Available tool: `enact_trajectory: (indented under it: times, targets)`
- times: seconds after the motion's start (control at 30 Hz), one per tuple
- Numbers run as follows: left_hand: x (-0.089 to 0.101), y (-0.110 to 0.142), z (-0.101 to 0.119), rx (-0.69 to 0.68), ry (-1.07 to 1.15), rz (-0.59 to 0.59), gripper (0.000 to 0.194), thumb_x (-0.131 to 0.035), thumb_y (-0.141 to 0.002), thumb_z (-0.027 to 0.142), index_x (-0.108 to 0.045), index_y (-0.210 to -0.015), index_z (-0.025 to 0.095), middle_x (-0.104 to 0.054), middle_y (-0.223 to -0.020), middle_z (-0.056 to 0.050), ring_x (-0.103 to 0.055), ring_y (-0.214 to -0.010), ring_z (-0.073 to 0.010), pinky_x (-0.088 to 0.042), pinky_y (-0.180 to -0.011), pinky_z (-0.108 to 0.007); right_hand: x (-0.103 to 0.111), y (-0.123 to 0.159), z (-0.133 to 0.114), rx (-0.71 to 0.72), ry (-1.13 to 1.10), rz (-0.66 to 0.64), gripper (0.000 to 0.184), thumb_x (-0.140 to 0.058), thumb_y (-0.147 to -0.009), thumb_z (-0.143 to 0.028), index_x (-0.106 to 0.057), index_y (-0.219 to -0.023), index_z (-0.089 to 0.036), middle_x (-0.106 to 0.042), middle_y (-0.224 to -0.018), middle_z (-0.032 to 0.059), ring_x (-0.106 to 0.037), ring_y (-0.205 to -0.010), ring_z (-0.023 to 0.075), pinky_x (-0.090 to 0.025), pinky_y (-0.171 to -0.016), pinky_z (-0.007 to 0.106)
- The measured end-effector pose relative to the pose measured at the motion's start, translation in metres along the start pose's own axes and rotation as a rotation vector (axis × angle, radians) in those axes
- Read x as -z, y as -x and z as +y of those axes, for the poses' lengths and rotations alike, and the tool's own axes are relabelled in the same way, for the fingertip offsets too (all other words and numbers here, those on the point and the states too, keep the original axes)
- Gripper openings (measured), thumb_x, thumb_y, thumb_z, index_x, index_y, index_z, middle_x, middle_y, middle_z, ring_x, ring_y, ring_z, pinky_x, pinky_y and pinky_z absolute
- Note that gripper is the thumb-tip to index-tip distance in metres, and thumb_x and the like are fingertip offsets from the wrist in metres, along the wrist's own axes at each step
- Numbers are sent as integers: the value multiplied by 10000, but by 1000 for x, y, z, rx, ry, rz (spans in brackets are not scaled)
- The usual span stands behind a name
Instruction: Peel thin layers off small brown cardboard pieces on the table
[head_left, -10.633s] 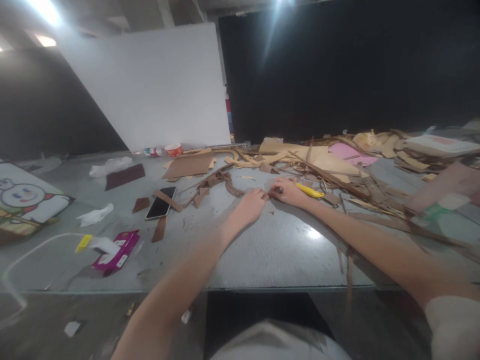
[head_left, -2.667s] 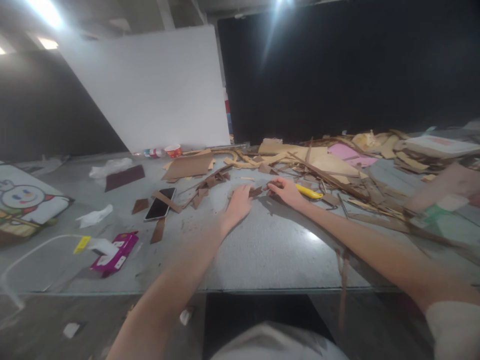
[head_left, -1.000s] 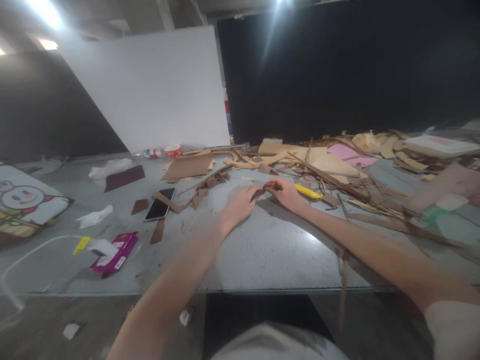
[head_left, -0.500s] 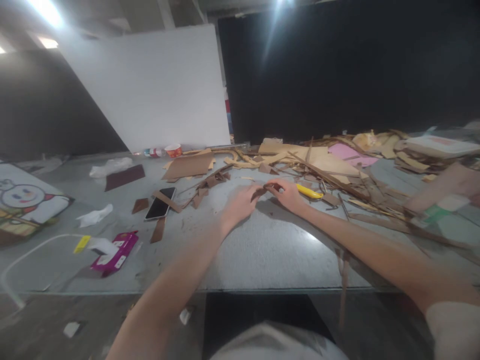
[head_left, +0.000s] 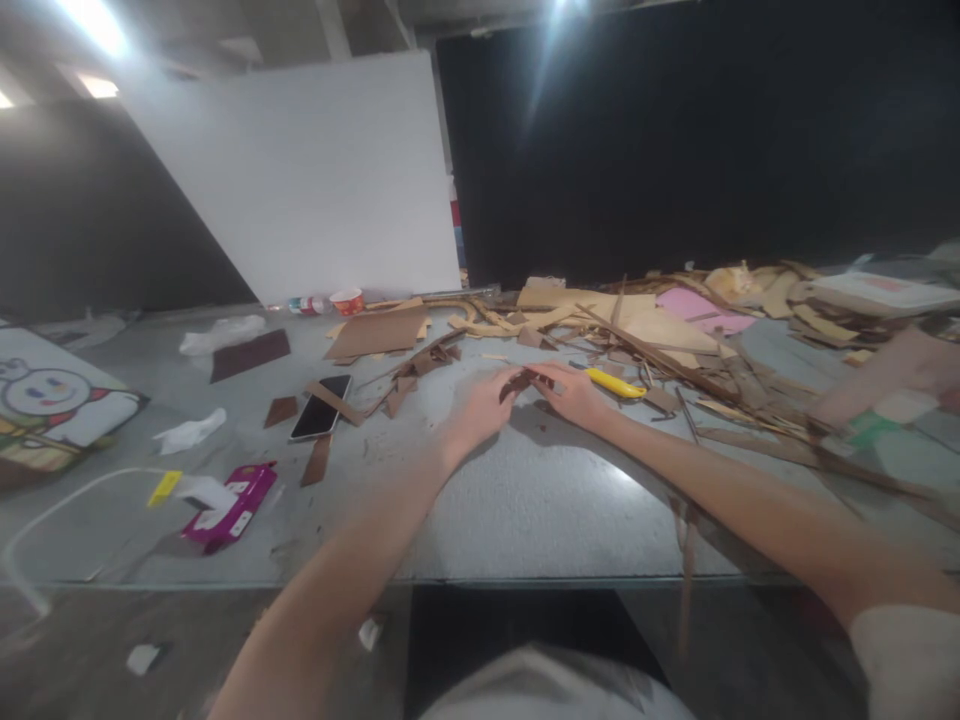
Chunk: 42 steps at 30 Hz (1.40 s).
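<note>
Past the middle of the table (head_left: 480, 530), nearer its far edge than its near one, a small brown piece (head_left: 517, 382) is being held between two bare hands. By the left hand (head_left: 486, 405) it is being gripped narrowly, with the fingers curled around it; by the fingertips of the right hand (head_left: 577, 395) it is being pinched from the other side, although its outline is partly being hidden by the knuckles. Judging by this, the handling is being seen midway: the piece is not yet being set down or released, and whether it is being bent, joined or merely turned cannot be told. Already separate, brown scraps (head_left: 435, 357) are lying just beyond and left of the hands, while long strips (head_left: 660, 352) are being heaped towards the right edge. Along the far edge, larger areas are being left in one piece, a brown sheet (head_left: 379, 335) and tan sheets (head_left: 645, 322) among them. Just beside the right hand, a yellow tool (head_left: 619, 384) is lying unheld. How many pieces are being left to handle cannot be told.
</note>
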<state>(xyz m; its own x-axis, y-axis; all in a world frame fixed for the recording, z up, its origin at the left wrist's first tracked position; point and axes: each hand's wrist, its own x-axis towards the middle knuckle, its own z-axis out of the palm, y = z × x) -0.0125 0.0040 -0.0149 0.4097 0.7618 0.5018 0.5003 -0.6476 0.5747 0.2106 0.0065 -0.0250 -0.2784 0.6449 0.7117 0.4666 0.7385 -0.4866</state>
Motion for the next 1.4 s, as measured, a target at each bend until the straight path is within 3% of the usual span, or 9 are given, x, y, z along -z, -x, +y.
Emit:
enact_trajectory:
  times: [0.13, 0.3, 0.63, 1.07, 1.4]
  targets:
    - [0, -1, -1, 36, 3, 47, 421, -640, -1002, 110, -698, -1395, 249, -756, -1387, -97, -737, -1225, -257, -597, -1086, -460, -1, 0, 4, -68, 12, 30, 466, -604, -1065, -551, -724, -1429, -285, -818, -1113, 83, -728, -842, 258, -630, -886, 438]
    - [0, -1, -1, 68, 83, 71, 402, -640, -1012, 138, -688, -1402, 225, -761, -1374, -99, -753, -1179, -241, -600, -1071, -427, 0, -2, 7, -135, 0, 37, 364, -658, -1041, -541, -816, -1186, -246, -836, -1049, 98, -762, -889, 271, -624, -864, 419]
    - [-4, 2, -2, 122, 158, 85, 340, -734, -1024, 302, -722, -1355, 220, -812, -1249, -103, -781, -1136, -250, -625, -1023, -424, 0, -1, 5, -103, -17, 17, 287, -657, -1045, -481, -860, -1034, -278, -860, -1051, 69, -801, -960, 286, -629, -895, 420]
    - [-9, 1, -14, 162, 267, 96, 331, -771, -996, 414, -793, -1238, 189, -838, -1137, -123, -801, -1064, -275, -652, -937, -428, 3, 0, 3, -51, -23, -33, 299, -624, -1065, -471, -859, -1032, -289, -855, -1046, 65, -791, -951, 273, -623, -903, 418]
    - [-6, 2, -11, 112, 177, 99, 260, -752, -1012, 329, -791, -1225, 187, -840, -1115, -95, -800, -999, -246, -643, -944, -400, 2, 2, 3, 21, 4, -28, 268, -634, -1079, -407, -856, -1046, -260, -852, -1026, 74, -789, -917, 254, -620, -874, 388]
